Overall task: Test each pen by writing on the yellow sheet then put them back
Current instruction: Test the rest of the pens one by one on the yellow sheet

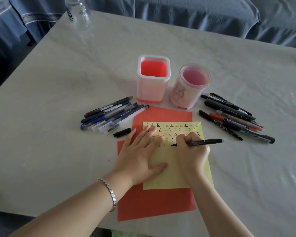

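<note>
A yellow sheet (174, 175) lies on a larger red sheet (154, 204) and carries rows of small written marks in black and red. My right hand (191, 151) grips a black marker (203, 141) with its tip touching the sheet beside the last mark. My left hand (140, 154) rests flat on the sheet's left part, fingers spread. A black cap (122, 132) lies just left of the paper. Several pens (109, 115) lie in a pile to the left, and several markers (232, 117) lie to the right.
Two holders stand behind the paper with no pens in them: a square white one with a red inside (153, 79) and a round clear pink one (190, 86). A clear bottle (78, 12) stands at the far left corner of the white table (58, 82). Blue fabric lies behind.
</note>
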The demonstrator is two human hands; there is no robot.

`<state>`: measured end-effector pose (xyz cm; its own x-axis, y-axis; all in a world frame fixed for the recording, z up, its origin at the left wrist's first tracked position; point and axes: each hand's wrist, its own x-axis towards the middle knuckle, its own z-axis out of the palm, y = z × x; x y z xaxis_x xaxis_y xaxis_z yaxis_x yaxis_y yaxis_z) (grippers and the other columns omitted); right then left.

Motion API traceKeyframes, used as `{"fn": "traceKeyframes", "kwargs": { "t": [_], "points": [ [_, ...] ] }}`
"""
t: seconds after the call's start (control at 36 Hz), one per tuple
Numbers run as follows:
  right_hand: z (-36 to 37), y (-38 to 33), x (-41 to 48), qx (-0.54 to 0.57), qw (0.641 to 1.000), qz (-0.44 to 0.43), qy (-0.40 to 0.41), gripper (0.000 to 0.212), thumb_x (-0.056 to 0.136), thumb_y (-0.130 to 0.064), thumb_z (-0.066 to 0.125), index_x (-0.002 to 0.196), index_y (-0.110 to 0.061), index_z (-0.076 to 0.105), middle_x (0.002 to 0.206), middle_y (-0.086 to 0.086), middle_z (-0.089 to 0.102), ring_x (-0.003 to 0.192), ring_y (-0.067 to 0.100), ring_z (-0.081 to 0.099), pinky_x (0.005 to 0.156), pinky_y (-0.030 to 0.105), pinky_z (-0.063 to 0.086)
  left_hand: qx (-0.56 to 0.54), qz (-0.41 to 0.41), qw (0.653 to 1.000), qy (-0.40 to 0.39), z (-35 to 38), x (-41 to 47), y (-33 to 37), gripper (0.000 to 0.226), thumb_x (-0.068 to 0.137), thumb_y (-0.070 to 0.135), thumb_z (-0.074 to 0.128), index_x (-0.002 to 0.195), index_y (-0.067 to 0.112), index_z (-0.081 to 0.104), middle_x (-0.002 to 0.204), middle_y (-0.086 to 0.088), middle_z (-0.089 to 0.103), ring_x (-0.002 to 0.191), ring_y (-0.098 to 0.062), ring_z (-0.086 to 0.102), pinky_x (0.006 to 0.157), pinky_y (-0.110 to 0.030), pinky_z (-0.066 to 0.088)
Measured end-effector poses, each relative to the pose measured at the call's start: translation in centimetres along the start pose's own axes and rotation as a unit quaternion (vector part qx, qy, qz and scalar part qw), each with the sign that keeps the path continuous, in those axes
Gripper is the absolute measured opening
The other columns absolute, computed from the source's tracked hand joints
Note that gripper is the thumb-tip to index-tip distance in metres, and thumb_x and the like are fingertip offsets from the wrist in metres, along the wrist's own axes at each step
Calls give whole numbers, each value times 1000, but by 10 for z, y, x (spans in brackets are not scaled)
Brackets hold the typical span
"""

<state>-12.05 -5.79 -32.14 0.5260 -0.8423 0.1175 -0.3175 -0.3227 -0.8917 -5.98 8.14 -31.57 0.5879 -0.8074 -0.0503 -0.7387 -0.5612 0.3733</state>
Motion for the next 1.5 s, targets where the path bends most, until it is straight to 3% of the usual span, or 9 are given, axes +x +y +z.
{"fn": "traceKeyframes", "kwargs": {
  "t": [0.11,0.33,0.56,0.69,1.06,1.17,1.25,1.39,1.5],
  "points": [
    [0,0,0,-11,1000,-4,-5,31,65,-21,52,46,-20,28,42,-8,23,47,12,26,48,25,23,2,1,1000,1,0,0,0,78,77,74,18,145,36,21,155,11,-2,139,-4,-17,113,-37,-14],
    [0,0,0,0,1000,2,11,32,67,-19,52,46,-18,29,40,-3,25,47,11,25,46,21,22,-7,5,1000,12,1,0,0,75,79,72,26,142,33,30,155,6,11,141,-7,-5,113,-38,-9],
    [0,-3,-1,-5,1000,-23,-11,31,68,-21,53,46,-19,30,43,0,29,49,13,31,48,29,26,2,-3,1000,-4,-2,0,1,78,76,74,19,144,36,21,156,9,0,140,-6,-14,113,-37,-13],
    [0,-3,0,-17,999,-32,-18,32,67,-20,53,46,-21,29,42,-3,28,49,13,32,47,25,25,10,-3,1000,-6,-3,-1,2,80,74,74,14,145,37,17,155,11,-5,139,-5,-18,112,-37,-15],
    [1,-2,-1,-13,999,-25,-18,32,65,-18,52,46,-21,27,41,-6,25,48,13,29,46,22,23,-8,8,1000,20,2,0,-1,73,79,71,30,140,30,36,154,4,18,141,-9,0,113,-38,-7],
    [0,-2,0,-17,1000,-11,17,32,64,-17,49,46,-22,23,38,-3,21,46,12,29,46,18,25,3,3,1000,4,0,0,0,79,76,73,19,144,34,23,156,9,2,140,-5,-14,112,-36,-15],
    [-1,-2,-1,-8,1000,-3,22,31,64,-16,48,47,-22,22,40,-5,35,44,10,30,46,17,25,17,3,1000,-2,0,-1,0,81,75,74,13,146,36,15,154,12,-7,138,-4,-22,111,-35,-19],
    [-5,-7,1,67,995,44,64,42,76,1,55,47,-14,29,37,-6,29,41,7,27,42,15,22,18,6,1000,-7,1,-1,-2,78,77,73,19,145,35,18,155,11,-3,139,-5,-18,112,-36,-17],
    [-13,-5,1,89,991,79,59,36,82,-6,60,52,-7,41,37,-10,35,40,5,32,43,14,25,12,24,1000,14,3,-1,-4,70,86,66,24,143,26,30,155,3,11,142,-11,-4,113,-35,-10]
  ]
}}
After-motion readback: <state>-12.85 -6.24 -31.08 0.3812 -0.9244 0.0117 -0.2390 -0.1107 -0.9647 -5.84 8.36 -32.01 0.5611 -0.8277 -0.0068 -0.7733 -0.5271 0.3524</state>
